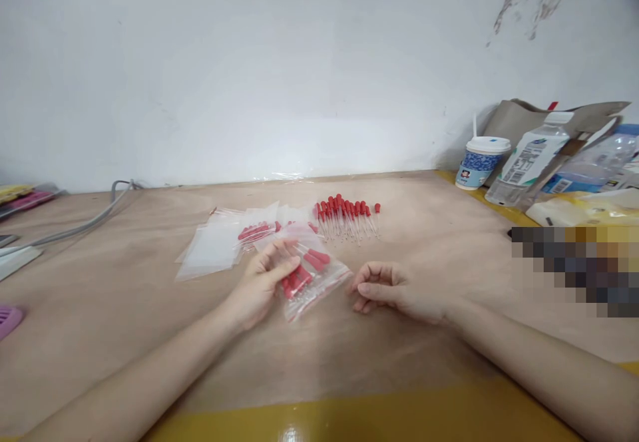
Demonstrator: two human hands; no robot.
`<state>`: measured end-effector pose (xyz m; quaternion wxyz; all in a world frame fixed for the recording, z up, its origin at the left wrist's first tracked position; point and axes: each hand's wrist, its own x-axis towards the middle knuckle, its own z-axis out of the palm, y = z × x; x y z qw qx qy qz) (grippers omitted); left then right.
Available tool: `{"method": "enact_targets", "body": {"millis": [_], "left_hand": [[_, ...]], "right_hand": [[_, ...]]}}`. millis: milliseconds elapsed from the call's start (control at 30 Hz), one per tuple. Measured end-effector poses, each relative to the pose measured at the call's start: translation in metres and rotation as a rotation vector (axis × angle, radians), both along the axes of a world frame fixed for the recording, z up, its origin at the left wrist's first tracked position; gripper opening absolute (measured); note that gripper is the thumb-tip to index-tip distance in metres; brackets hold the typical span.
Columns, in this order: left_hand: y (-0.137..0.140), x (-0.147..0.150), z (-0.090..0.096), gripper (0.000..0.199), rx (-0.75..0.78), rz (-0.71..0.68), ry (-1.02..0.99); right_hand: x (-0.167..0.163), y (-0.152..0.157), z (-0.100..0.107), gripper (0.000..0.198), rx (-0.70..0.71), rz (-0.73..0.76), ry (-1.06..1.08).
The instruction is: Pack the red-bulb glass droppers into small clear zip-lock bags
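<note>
A clear zip bag (324, 287) with several red-bulbed droppers (315, 259) inside is gripped by my left hand (264, 282), the thumb lying across its front. The bag tilts, its red-lined zip edge facing down and right. Just right of that edge, my right hand (382, 289) hovers with loosely curled fingers, a gap between thumb and fingers, and nothing visible in it. Behind the bag lies a row of loose droppers (344, 210), red bulbs toward the wall. Filled bags (257, 230) with more red bulbs lie behind my left hand, partly hidden.
Flat clear bags (212, 250) lie left of centre on the brown-covered table (124, 295). A grey cable (84, 229) runs along the left. At the right stand a paper cup (480, 162) with a straw and a plastic bottle (532, 156). The wall (279, 76) bounds the back.
</note>
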<state>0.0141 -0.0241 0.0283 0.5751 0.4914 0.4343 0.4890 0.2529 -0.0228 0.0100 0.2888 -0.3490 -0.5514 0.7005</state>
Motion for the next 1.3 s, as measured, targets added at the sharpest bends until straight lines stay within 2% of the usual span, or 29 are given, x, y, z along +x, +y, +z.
{"method": "enact_targets", "body": {"millis": [67, 167, 300, 400, 500, 600, 733, 800, 967, 1167, 1300], "left_hand": [[0.014, -0.020, 0.009, 0.053, 0.028, 0.043, 0.051], [0.045, -0.060, 0.018, 0.068, 0.154, 0.208, 0.116], [0.088, -0.106, 0.022, 0.085, 0.132, 0.362, 0.261], [0.111, -0.122, 0.020, 0.082, 0.035, 0.344, 0.422], [0.123, -0.125, 0.017, 0.085, 0.018, 0.309, 0.525], [0.124, -0.129, 0.016, 0.079, 0.061, 0.342, 0.655], [0.110, -0.147, 0.015, 0.038, 0.162, 0.496, 0.826], [0.101, -0.159, 0.014, 0.028, 0.146, 0.564, 0.901], [0.083, -0.174, 0.009, 0.038, 0.033, 0.620, 1.010], [0.083, -0.179, 0.007, 0.048, -0.063, 0.670, 1.075], [0.085, -0.186, 0.012, 0.036, -0.113, 0.651, 1.126]], "right_hand": [[0.007, 0.006, -0.001, 0.024, -0.004, -0.079, -0.005], [0.018, 0.015, -0.004, 0.024, -0.029, -0.157, 0.002], [0.025, 0.021, -0.008, 0.025, -0.075, -0.164, -0.001], [0.026, 0.021, -0.009, 0.025, -0.079, -0.138, -0.012], [0.026, 0.021, -0.009, 0.024, -0.070, -0.122, -0.021], [0.027, 0.021, -0.009, 0.024, -0.065, -0.116, -0.027], [0.028, 0.022, -0.009, 0.022, -0.077, -0.104, -0.017], [0.028, 0.023, -0.009, 0.022, -0.081, -0.099, -0.016], [0.028, 0.023, -0.010, 0.022, -0.070, -0.098, -0.006], [0.028, 0.023, -0.011, 0.021, -0.068, -0.096, -0.015], [0.029, 0.024, -0.012, 0.021, -0.065, -0.076, -0.016]]}}
